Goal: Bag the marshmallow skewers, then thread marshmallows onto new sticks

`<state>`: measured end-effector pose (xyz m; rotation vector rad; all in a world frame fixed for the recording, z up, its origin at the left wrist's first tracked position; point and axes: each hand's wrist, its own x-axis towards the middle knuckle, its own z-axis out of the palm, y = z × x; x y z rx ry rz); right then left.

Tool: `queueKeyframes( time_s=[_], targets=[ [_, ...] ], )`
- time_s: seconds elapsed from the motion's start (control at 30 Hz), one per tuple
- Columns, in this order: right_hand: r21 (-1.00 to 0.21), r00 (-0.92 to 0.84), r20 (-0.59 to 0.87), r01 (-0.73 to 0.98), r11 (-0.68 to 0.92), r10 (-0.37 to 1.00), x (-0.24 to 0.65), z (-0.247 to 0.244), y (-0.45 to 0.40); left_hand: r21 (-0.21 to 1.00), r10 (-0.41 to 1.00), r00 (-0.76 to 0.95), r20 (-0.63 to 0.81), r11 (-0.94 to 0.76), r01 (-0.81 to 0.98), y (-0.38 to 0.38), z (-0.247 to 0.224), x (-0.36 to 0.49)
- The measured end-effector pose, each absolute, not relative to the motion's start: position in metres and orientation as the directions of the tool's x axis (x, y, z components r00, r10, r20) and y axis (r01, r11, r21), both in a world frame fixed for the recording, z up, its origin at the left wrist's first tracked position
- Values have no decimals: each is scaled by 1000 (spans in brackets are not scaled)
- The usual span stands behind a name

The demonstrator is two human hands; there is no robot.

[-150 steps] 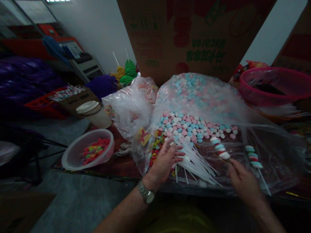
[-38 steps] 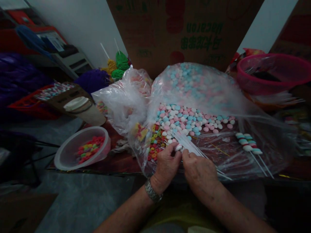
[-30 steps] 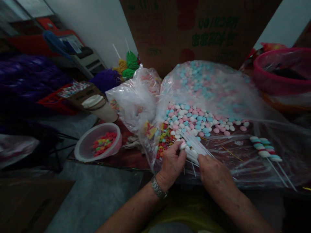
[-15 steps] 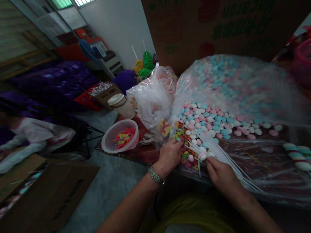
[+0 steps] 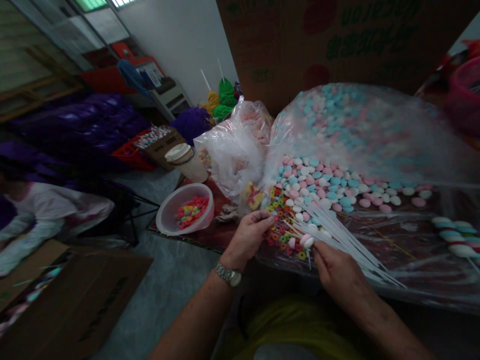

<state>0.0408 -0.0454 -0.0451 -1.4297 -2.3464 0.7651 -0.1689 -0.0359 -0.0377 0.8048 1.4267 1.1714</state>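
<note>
My right hand (image 5: 335, 262) is closed on a thin white stick, mostly hidden by the fingers, with a pink-and-white rounded piece (image 5: 306, 241) at its end. Thumb and forefinger of my left hand (image 5: 252, 234) are pinched together at the edge of the small coloured rings (image 5: 278, 202); what they hold, if anything, is too small to make out. Between and behind the hands lie loose white sticks (image 5: 347, 240) in a fanned bundle. Beyond them spreads a heap of pink, blue and white rounded pieces (image 5: 318, 182), spilling from a large clear plastic bag (image 5: 352, 120).
Left of my hands stand a translucent bowl (image 5: 165, 220) of coloured pieces and a lidded bucket (image 5: 191, 167). A knotted plastic bag (image 5: 232, 155) sits behind. Finished striped sticks (image 5: 455, 237) lie at right. A big carton (image 5: 337, 45) rises behind; another person (image 5: 48, 210) is at far left.
My left hand has drawn back left from the rings, its fingertips now pinched in view. My right hand, with the stick and pink-and-white piece, has shifted slightly left.
</note>
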Motion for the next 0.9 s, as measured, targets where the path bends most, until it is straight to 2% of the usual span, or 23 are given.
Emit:
queueKeyframes(
  time_s=[0.07,0.17,0.33,0.47,0.63,0.7,0.73,0.8,0.87,0.9],
  targets=[
    [-531,-504,-28,740,414,864,32,-42,-47,860,913,-85,-400,341,-380,-40,-36,-167],
    [-458,-513,-24,768,447,858,27,-38,-48,783,914,-8,-406,344,-519,-45,-34,-163],
    [-430,-472,-47,805,409,880,29,-31,-57,797,926,-26,-377,310,-519,-47,-33,-158],
    [-485,-481,-51,778,400,875,31,-29,-60,798,935,-10,-355,297,-525,-45,-30,-155],
    [-527,-489,-73,759,383,869,34,-31,-56,834,931,-74,-357,282,-475,-43,-27,-155],
    [-529,-493,-78,757,384,866,34,-31,-54,892,944,-112,-309,248,-377,-44,-26,-154],
    [-523,-496,-82,760,387,864,32,-31,-53,940,957,-147,-251,205,-272,-46,-25,-152],
    [-521,-500,-80,758,391,862,28,-32,-51,995,985,-164,-55,68,72,-50,-24,-149],
    [-569,-492,-46,729,382,870,24,-33,-48,902,990,-20,137,-116,415,-56,-22,-147],
    [-613,-478,-14,698,370,878,24,-34,-47,836,981,74,182,-194,513,-58,-22,-148]
  ],
)
